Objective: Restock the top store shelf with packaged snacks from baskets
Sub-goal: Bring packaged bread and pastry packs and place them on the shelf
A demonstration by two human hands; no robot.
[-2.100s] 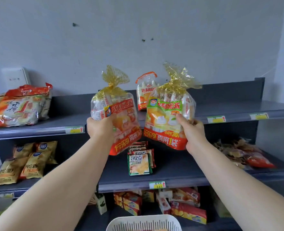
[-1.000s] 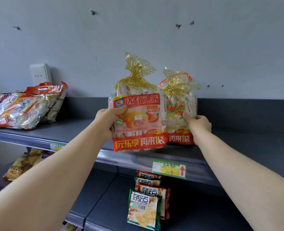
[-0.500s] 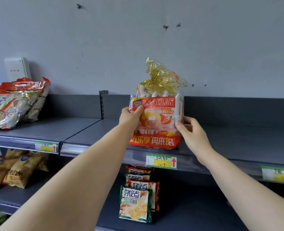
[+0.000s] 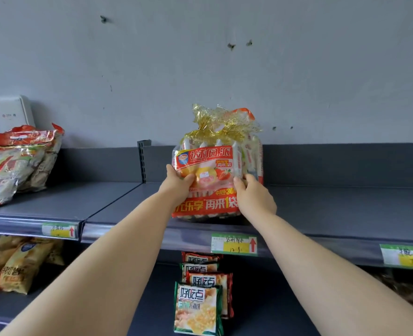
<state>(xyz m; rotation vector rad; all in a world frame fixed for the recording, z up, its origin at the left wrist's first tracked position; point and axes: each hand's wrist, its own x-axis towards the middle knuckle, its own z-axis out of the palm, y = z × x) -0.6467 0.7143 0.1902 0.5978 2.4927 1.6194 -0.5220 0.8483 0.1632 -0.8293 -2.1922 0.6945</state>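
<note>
Okay, head view: left hand (image 4: 178, 183) and right hand (image 4: 254, 197) each clamp a side of the red pie pack (image 4: 212, 163), upright on the top shelf (image 4: 334, 209) just above the yellow price tag (image 4: 234, 243). Risk: it sits near the front lip, so released unsettled it could tip forward.

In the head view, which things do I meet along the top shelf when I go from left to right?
pile of snack bags → slotted upright → left hand → red pie bag, gripped on both sides → right hand. The bags behind the red one overlap it, so they are left out.
</note>
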